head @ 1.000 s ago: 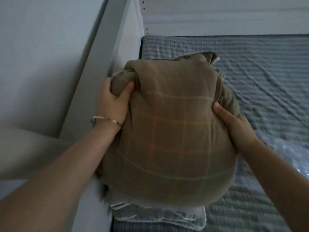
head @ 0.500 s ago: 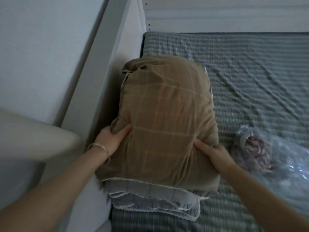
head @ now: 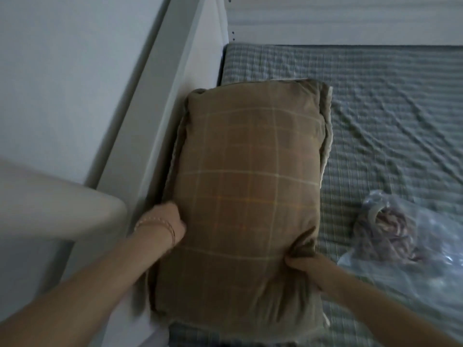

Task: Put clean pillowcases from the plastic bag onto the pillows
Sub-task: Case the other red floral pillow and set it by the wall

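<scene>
pillow (head: pixel 250 171): laid flat on the bed (head: pixel 375 96), plastic bag (head: pixel 426 259) close by
left hand (head: pixel 164 222): tucked at pillow's side, fingers hidden, grip can't be told
right hand (head: pixel 307 267): pillow fabric is pinched

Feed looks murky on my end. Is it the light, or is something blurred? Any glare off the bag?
Head view: dim, flat light, little shadow on the brown pillow; the left hand is motion-smeared, the right hand pinching the pillow's corner is sharper; the plastic bag shows pale glare; a pale shape at the left edge is out of focus.
</scene>
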Demonstrator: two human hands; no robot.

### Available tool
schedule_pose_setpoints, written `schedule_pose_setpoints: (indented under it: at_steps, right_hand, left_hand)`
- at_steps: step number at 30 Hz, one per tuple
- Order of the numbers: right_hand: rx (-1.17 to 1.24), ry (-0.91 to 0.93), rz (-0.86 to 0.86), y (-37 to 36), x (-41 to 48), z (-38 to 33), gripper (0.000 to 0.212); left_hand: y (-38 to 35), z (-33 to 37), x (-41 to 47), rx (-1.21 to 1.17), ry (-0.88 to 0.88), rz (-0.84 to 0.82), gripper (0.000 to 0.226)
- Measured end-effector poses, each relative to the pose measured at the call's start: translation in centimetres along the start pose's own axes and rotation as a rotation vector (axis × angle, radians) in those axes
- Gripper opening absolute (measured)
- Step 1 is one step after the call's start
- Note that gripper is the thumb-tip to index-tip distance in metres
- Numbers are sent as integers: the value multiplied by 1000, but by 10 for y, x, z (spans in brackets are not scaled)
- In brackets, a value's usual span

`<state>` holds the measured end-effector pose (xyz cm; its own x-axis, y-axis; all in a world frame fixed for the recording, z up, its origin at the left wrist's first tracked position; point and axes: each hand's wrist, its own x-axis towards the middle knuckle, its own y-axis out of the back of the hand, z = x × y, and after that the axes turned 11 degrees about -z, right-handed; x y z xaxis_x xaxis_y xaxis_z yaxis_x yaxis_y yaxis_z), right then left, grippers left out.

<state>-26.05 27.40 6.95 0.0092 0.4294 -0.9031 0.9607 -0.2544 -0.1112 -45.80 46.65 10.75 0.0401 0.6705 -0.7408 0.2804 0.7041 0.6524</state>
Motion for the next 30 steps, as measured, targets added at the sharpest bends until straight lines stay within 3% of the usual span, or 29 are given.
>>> schedule_pose_setpoints:
  at_steps: [1, 3, 5, 7, 8, 10, 12, 14, 16, 18, 19, 21, 22, 23, 25, 27, 30]
  right_hand:
    - [77, 67, 24, 11, 2, -10, 44]
    - [142, 222, 164, 32, 8, -40, 86]
    - [118, 321, 225, 44, 15, -83, 118]
    - [145, 388, 247, 51, 31, -123, 135]
    - [208, 388, 246, 53, 43, -139, 128]
    - [278, 429, 239, 53, 55, -162, 94]
    - [232, 546, 336, 48, 61, -172, 66]
    - [156, 736, 409, 40, 51, -172, 44]
    - [126, 891, 407, 35, 41, -175, 39]
    - [77, 907, 456, 40, 50, -180, 37]
    - [16, 826, 518, 44, 61, -185, 42]
    - [-185, 436, 669, 39, 79, -192, 62]
    - [-319, 303, 711, 32, 82, -189, 66]
    - [-462, 308, 743, 25, 80, -181, 65]
    - [-706, 547, 712, 3, 71, -151, 58]
    - [-843, 628, 660, -15, 59, -117, 58]
    - [-920, 560, 663, -10, 80, -126, 61]
  left_hand:
    - [13, 7, 10, -176, -68, 142, 43]
    - [39, 22, 25, -503, -205, 247, 67]
    - [58, 38, 41, -719, -183, 133, 98]
    - [69, 52, 62, -874, -82, 24, 112]
    - [74, 58, 74, -948, -54, 11, 114]
    - [81, 66, 92, -1115, -90, 99, 100]
    - [85, 69, 98, -1233, -243, 357, 65]
    - [98, 70, 91, -1278, -395, 665, 44]
    - [114, 64, 85, -1231, -457, 883, 43]
    - [129, 57, 97, -1116, -464, 866, 52]
    - [136, 58, 102, -985, -416, 755, 60]
    - [135, 69, 94, -579, -210, 531, 75]
    - [128, 77, 85, -399, -194, 489, 79]
    - [113, 89, 72, -267, -272, 480, 77]
    - [70, 108, 44, -78, -452, 452, 68]
    - [38, 113, 39, 68, -453, 384, 59]
    - [51, 121, 80, 127, -392, 380, 56]
